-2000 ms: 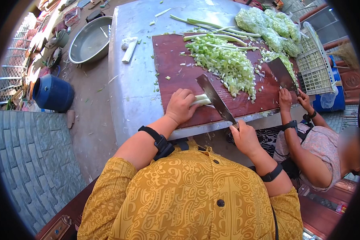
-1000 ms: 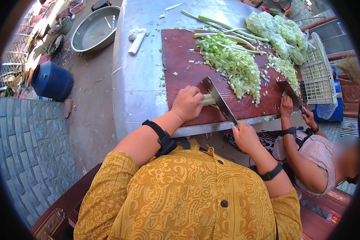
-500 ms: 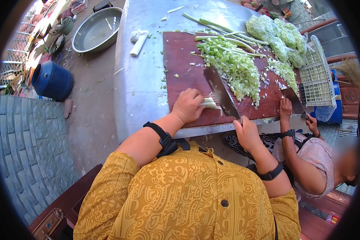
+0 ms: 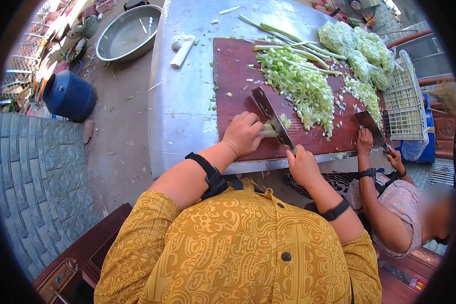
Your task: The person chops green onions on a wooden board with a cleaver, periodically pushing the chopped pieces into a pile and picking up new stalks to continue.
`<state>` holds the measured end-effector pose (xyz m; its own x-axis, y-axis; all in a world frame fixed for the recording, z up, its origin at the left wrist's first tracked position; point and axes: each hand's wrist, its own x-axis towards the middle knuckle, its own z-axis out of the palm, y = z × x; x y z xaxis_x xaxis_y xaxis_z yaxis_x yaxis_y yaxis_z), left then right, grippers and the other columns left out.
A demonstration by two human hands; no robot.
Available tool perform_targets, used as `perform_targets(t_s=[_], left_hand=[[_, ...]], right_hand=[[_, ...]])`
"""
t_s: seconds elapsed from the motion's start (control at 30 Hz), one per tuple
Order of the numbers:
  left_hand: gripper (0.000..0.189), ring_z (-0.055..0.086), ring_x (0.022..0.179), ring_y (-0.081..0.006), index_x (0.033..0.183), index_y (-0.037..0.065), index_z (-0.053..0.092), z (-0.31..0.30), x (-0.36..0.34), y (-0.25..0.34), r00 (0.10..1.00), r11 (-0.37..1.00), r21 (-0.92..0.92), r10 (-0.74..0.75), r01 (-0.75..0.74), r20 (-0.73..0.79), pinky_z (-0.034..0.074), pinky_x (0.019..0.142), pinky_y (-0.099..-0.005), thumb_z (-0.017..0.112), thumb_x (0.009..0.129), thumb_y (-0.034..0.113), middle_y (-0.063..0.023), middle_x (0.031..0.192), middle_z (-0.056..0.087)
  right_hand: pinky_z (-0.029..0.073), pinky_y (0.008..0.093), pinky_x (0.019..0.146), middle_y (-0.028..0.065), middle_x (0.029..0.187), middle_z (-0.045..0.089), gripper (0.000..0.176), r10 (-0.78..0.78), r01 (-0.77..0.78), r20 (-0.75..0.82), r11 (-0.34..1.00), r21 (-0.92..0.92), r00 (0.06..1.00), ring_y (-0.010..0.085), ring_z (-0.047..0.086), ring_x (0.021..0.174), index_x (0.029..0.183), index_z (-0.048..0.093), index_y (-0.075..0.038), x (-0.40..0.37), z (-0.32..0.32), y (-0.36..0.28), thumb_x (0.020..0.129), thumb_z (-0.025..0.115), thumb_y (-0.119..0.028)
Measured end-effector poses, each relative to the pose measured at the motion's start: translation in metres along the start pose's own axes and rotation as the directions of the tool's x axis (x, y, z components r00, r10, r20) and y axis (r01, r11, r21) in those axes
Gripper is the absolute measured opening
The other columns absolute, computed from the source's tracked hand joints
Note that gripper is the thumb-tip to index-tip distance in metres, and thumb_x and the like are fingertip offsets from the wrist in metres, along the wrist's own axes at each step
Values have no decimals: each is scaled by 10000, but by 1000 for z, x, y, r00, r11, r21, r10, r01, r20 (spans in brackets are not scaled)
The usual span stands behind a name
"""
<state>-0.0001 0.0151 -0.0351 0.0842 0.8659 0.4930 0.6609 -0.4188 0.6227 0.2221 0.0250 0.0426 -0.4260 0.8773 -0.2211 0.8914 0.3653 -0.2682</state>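
Observation:
My left hand point(image 4: 243, 134) is closed round a short bundle of pale stalks point(image 4: 267, 131) near the front left of the dark red board point(image 4: 233, 76). The fingers of my right hand point(image 4: 303, 164) are wrapped round the handle of a cleaver point(image 4: 271, 117). Its blade lies across the stalks, just right of my left fingers, with cut pieces point(image 4: 285, 121) on its far side. Behind the blade is a heap of chopped green and white stalks point(image 4: 301, 91). Long uncut stalks point(image 4: 294, 43) lie at the back of the board.
On the right, a co-worker point(image 4: 390, 213) holds another cleaver point(image 4: 368, 121) at the board. Filled plastic bags point(image 4: 357, 50) and a white crate point(image 4: 404, 101) stand at the right. A metal basin point(image 4: 126, 35) and blue barrel point(image 4: 70, 96) are on the left. A white piece point(image 4: 182, 52) lies on the metal table point(image 4: 182, 101).
The cleaver in my right hand has moved left and onto the stalks, and cut pieces now show beyond it. The whole view has shifted slightly.

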Motion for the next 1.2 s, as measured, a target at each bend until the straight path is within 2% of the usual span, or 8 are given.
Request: perform_targets(t_s=[0.03,0.13,0.23,0.43,0.67,0.97,1.07,1.2], left_hand=[[206,540,850,-272,842,77,614,-2,0,1,1000,1000,4,0,0,11,456,749,-379,731,678,121,-71,907,557],[208,539,847,-275,849,81,619,0,-1,0,1000,1000,-4,8,-8,0,457,750,-379,731,678,121,-72,907,557],[201,538,847,-281,839,76,611,0,-2,0,1000,1000,-19,-4,4,-13,458,751,-379,729,682,120,-78,907,556],[211,537,849,-299,822,50,581,0,0,-1,999,999,-20,-32,32,-11,459,759,-388,728,690,124,-101,902,554],[222,534,845,-307,817,44,575,0,0,-4,999,999,-49,-18,16,-35,458,751,-395,733,685,127,-108,907,553],[225,537,832,-296,821,64,592,2,-3,-3,1000,1000,-30,4,-5,-24,461,743,-393,742,664,124,-95,899,555],[223,537,827,-292,825,68,597,0,-2,-3,1000,998,-50,28,-29,-12,461,740,-393,744,664,116,-89,899,558],[212,537,825,-286,822,70,601,-3,-4,-2,999,997,-79,22,-26,-43,459,731,-394,745,672,109,-81,901,564]], right_hand=[[474,538,600,275,683,598,299,-1,0,-32,1000,-8,999,482,589,679,865,498,27,7,7,-1,907,578,-259],[462,532,602,284,701,598,298,44,-7,-138,966,259,989,484,590,712,893,516,42,14,20,11,911,575,-250],[448,527,611,290,720,598,300,113,-67,-127,946,317,986,487,586,736,899,525,49,16,9,19,914,571,-247],[439,540,614,287,704,590,292,30,-28,-8,985,172,1000,492,572,714,836,494,30,-22,-39,2,908,572,-242],[448,557,603,286,671,583,298,29,-35,130,999,41,991,494,568,673,831,485,23,-52,-47,7,904,574,-252],[468,549,616,288,690,598,292,-13,13,-9,1000,24,1000,495,583,694,860,505,28,8,9,-3,909,570,-253],[463,537,614,291,702,598,304,27,13,-144,963,268,989,491,584,704,868,527,39,15,24,6,908,573,-258],[453,518,613,286,716,599,311,60,-4,-170,949,316,984,481,588,721,853,545,48,22,18,16,910,571,-257]])
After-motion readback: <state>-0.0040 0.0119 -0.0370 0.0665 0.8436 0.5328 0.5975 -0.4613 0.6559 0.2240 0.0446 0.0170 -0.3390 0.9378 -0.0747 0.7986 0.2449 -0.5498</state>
